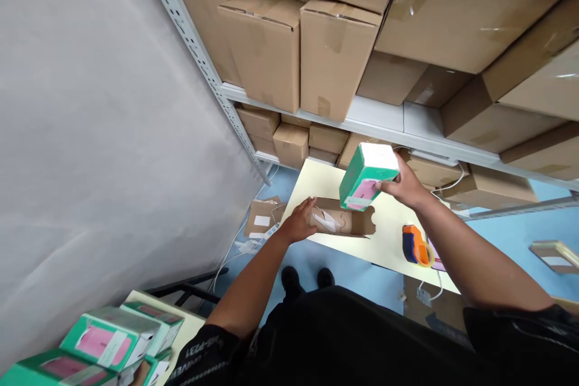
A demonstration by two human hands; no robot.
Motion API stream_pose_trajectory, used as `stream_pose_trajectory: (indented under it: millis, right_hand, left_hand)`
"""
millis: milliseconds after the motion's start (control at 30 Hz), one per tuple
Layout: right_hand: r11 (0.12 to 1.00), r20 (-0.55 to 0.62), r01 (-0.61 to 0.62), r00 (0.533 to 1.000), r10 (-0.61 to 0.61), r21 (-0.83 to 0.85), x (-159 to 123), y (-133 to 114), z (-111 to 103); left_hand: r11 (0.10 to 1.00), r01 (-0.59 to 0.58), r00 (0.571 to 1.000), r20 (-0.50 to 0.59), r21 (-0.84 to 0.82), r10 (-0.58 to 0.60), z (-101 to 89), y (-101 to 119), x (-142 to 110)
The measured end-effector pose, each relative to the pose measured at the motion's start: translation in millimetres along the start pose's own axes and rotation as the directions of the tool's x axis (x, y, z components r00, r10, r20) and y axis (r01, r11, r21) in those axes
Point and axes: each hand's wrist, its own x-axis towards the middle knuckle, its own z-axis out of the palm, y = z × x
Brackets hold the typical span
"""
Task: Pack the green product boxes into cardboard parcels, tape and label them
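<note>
My right hand [402, 184] grips a green and white box [357, 178] with a pink panel, held above the pale yellow table [384, 241]. Beneath it lies an open brown cardboard box [348, 223], its end flap spread to the right and some white material inside. At that carton's left end is my left hand [299, 222], fingers closed on its edge. On the table to the right lies an orange and blue tape dispenser [416, 246] with a roll of tape, partly over a flat purple-pink item [436, 259].
Metal shelving [375, 129] packed with brown cartons [266, 42] rises beyond the table. Several green boxes [106, 338] are piled at lower left. Flattened cardboard [265, 217] and a white cable [230, 238] lie on the blue floor, beside a grey wall covering [99, 132].
</note>
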Motion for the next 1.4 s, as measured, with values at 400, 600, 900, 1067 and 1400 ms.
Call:
stream_pose_trajectory:
  millis: [400, 600, 900, 1067, 1400]
  right_hand:
    - [0.65, 0.327, 0.059, 0.896, 0.3, -0.758, -52, 21, 94]
    - [0.6, 0.37, 0.092, 0.858, 0.357, -0.794, -38, 38, 122]
    - [0.646, 0.408, 0.04, 0.805, 0.432, -0.762, -15, 69, 162]
    - [0.656, 0.394, -0.023, 0.783, 0.481, -0.755, -6, 91, 182]
    - [0.665, 0.404, -0.096, 0.728, 0.555, -0.74, 3, 99, 201]
  left_hand:
    - [0.993, -0.038, 0.997, 0.063, -0.111, 0.045, -14.8, -5, 16]
    - [0.994, -0.026, 0.995, 0.094, -0.108, 0.036, -14.1, -3, 16]
    - [0.996, -0.009, 0.989, 0.146, -0.093, 0.022, -16.9, -5, 19]
    - [0.992, 0.013, 0.988, 0.152, -0.128, 0.007, -18.7, -2, 19]
    - [0.989, -0.02, 0.986, 0.159, -0.145, 0.043, -18.5, -4, 23]
